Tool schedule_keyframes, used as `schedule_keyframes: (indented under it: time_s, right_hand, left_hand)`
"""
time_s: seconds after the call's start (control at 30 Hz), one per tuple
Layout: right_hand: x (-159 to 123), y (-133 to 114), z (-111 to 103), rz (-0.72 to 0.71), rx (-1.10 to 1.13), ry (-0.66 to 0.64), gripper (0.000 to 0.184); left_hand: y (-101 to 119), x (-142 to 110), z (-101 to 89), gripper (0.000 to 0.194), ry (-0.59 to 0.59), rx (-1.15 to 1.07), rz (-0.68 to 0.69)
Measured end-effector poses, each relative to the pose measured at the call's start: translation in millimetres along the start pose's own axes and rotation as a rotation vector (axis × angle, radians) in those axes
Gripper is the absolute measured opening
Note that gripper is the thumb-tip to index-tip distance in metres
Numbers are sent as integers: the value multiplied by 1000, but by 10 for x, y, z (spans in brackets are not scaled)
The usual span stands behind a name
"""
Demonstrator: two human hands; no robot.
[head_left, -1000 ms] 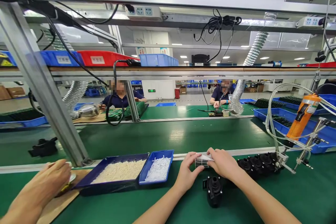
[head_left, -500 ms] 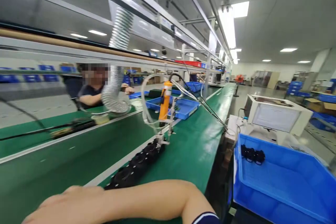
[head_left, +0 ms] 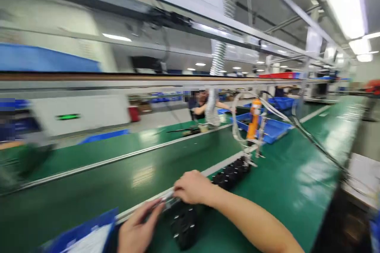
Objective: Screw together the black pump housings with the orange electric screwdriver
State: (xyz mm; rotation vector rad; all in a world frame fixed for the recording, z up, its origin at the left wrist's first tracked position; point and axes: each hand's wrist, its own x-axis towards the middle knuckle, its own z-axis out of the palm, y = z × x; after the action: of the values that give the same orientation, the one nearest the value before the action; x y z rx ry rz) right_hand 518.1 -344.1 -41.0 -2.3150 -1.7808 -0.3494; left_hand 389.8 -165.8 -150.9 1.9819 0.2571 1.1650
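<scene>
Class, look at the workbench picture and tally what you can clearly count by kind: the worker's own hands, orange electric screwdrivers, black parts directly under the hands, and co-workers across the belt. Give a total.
Worker's own hands: 2, left hand and right hand
Orange screwdriver: 1
Black part under the hands: 1
Co-worker across the belt: 1
Total: 5

Small clear plastic piece [head_left: 170, 202] held between both hands, blurred, just above a black moulded part [head_left: 183, 227] resting on the green table [head_left: 276, 189], beside a row of like black parts [head_left: 231, 170]
</scene>
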Motion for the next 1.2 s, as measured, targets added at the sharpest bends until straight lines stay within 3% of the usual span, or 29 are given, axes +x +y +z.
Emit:
schedule_keyframes:
  time_s: [0.07, 0.2, 0.5, 0.6, 0.7, 0.83, 1.07, 1.2]
  right_hand:
    - [-4, 40, 111, -30, 34, 71, 15]
    - [17, 77, 269, -76, 89, 161, 8]
    - [-38, 47, 210, -315, 145, 277, 22]
    - [-29, 0, 252, -256, 242, 311, 23]
    - [-17, -41, 312, -159, 350, 325, 52]
    - [-15, -61, 346, -112, 444, 319, 64]
    - [-26, -90, 289, -118, 626, 238, 58]
    - [-63, -101, 183, 0, 817, 287, 50]
  left_hand:
    - [13, -20, -59, 49, 1, -11, -8]
    - [42, 50, 21, 43, -11, -75, -34]
    - [20, 13, 65, 42, -2, -228, -157]
    - [49, 17, 64, 36, -13, -228, -128]
    - [112, 0, 65, 29, -46, -232, -97]
    - [160, -33, 80, 25, -77, -244, -87]
    - [91, -77, 136, 56, -181, -324, -119]
    - [155, -50, 103, 54, -91, -174, -51]
